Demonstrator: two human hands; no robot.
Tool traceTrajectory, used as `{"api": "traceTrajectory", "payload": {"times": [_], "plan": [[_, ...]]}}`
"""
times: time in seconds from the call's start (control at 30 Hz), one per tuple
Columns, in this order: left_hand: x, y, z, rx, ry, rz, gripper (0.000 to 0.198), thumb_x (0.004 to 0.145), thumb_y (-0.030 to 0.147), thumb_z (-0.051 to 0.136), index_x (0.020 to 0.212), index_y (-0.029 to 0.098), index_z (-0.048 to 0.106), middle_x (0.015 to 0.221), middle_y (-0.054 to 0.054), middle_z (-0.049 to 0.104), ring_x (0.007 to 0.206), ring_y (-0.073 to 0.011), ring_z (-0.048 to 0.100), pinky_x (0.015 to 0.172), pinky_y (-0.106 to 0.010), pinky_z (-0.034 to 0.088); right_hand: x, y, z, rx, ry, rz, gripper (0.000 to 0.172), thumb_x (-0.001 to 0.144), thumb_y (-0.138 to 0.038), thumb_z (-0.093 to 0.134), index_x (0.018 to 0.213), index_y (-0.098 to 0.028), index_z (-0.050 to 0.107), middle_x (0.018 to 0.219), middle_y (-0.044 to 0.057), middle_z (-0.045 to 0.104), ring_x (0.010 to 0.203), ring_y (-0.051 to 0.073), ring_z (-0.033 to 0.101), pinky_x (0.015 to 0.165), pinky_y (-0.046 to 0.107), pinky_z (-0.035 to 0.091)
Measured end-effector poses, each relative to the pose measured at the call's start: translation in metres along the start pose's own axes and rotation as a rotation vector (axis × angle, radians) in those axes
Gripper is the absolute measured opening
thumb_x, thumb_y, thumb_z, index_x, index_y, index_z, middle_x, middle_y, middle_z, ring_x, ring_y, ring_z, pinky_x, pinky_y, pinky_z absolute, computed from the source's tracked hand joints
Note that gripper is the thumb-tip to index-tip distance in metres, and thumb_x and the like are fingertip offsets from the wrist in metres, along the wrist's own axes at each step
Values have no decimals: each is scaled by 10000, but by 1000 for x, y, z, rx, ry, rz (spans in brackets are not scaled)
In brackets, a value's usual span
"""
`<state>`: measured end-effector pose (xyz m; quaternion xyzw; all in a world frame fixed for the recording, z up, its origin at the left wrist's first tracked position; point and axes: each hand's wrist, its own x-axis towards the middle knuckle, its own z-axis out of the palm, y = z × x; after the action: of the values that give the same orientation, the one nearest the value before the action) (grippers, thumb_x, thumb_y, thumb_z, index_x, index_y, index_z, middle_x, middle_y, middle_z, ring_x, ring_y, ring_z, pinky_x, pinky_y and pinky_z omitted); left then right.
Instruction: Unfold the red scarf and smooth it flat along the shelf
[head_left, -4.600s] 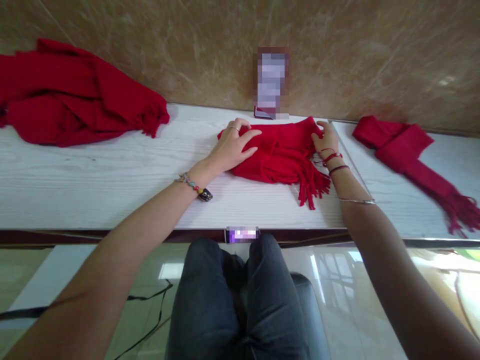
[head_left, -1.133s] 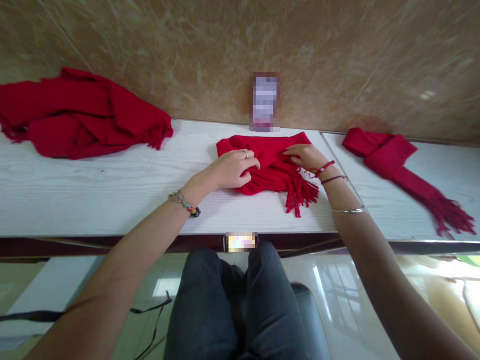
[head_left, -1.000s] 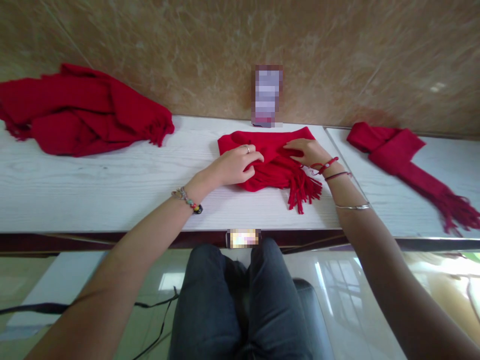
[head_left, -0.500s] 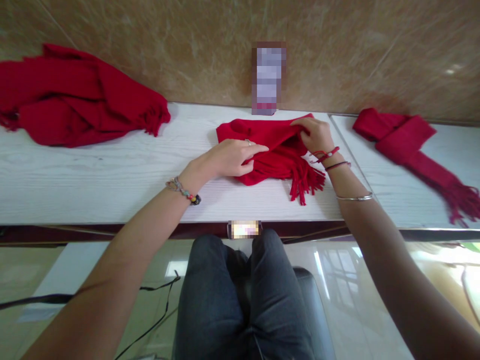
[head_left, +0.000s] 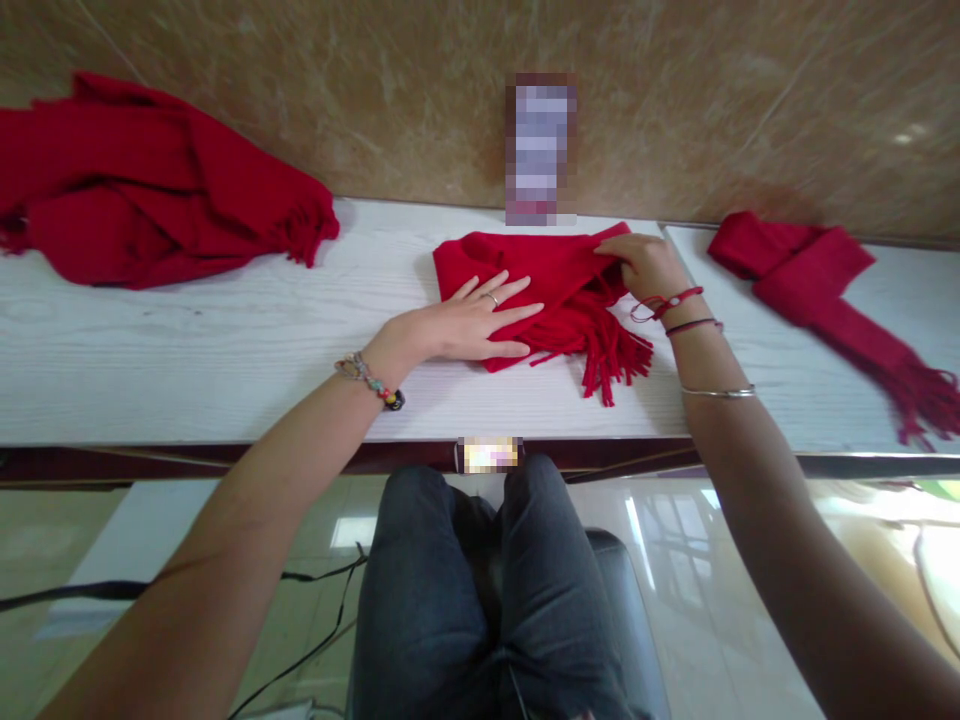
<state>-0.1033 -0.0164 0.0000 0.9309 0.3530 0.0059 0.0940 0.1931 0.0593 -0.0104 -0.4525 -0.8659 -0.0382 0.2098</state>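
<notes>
A red fringed scarf (head_left: pixel 517 258) lies folded on the white tabletop in front of me, its tassels spilling toward the lower right. My left hand (head_left: pixel 480 318) rests flat on the lower left of the cloth with its fingers spread, a ring on one of them. At the scarf's upper right corner, my right hand (head_left: pixel 651 265) is closed, with thumb and fingers pinching the cloth's edge. Part of the scarf is hidden beneath both hands.
A larger bunched red cloth (head_left: pixel 172 190) with fringe lies at the left, and another narrow red scarf (head_left: pixel 806 270) at the right. A pixelated upright object (head_left: pixel 540 145) stands against the brown wall. The white tabletop (head_left: pixel 187 370) ends just before my knees.
My left hand has gone from a pointing shape to spread fingers flat on the scarf. The fold under my right hand has come down flatter, and that hand has shifted slightly right.
</notes>
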Motion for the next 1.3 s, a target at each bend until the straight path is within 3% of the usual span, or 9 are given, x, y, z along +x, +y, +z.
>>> {"api": "traceTrajectory", "payload": {"times": [0.07,0.17,0.3,0.43,0.57,0.77,0.93,1.13,1.3], "plan": [[0,0,-2,-21,34,-8,533,892,537,391,1377,318,410,1521,-29,251,1393,-284,194,1091,-451,198,-3,-3,-5,32,-10,6,369,769,-115,435,1030,-193,684,1081,47,694,1069,279,604,982,456,466],[0,-5,-6,-26,196,-74,458,922,474,362,1314,275,495,1436,-58,372,1296,-233,370,1047,-379,278,-5,-22,-18,128,25,-41,336,750,-137,450,978,-214,685,1071,33,693,1065,262,603,970,436,472],[-1,-19,-10,-1,376,-251,377,862,418,512,1144,186,606,1137,-96,583,1084,-230,524,960,-379,335,-4,-65,-32,287,-50,-240,247,742,-165,469,857,-199,685,956,43,703,914,206,637,865,354,512],[-2,-29,-14,-153,247,-331,301,765,403,616,950,166,629,819,-23,639,824,-173,574,814,-310,389,-3,-94,-28,251,-238,-400,177,785,-222,526,824,-183,695,868,64,690,840,197,622,829,354,504],[-6,-33,-21,-347,135,-337,312,667,400,655,863,162,606,770,-5,624,714,-147,562,683,-259,393,-3,-97,-20,199,-291,-412,181,799,-282,581,874,-183,712,974,83,679,942,223,604,885,395,489],[-17,-44,-31,-545,-117,-282,324,551,366,702,792,186,580,782,0,611,788,-178,573,695,-263,404,-9,-96,-18,209,-423,-418,533,678,-467,729,1140,-214,647,1332,100,512,1217,296,465,1006,444,408],[-17,-54,-29,-584,-130,-293,258,552,349,695,718,193,573,722,3,597,786,-190,570,693,-270,403,-11,-108,-14,133,-397,-444,590,651,-493,733,1136,-181,611,1353,140,474,1236,314,429,1008,468,369],[-17,-59,-27,-613,-102,-288,211,549,325,682,622,200,529,602,20,553,638,-151,534,609,-261,386,-13,-127,-22,-137,-289,-446,240,764,-238,605,969,-118,638,1241,175,541,1126,304,482,915,428,365],[-17,-61,-27,-648,-64,-319,197,547,318,671,629,198,538,601,20,557,606,-140,518,583,-258,381,-14,-143,-24,-314,-324,-343,226,811,-140,505,995,-98,629,1029,162,614,903,241,550,725,331,374]]}}
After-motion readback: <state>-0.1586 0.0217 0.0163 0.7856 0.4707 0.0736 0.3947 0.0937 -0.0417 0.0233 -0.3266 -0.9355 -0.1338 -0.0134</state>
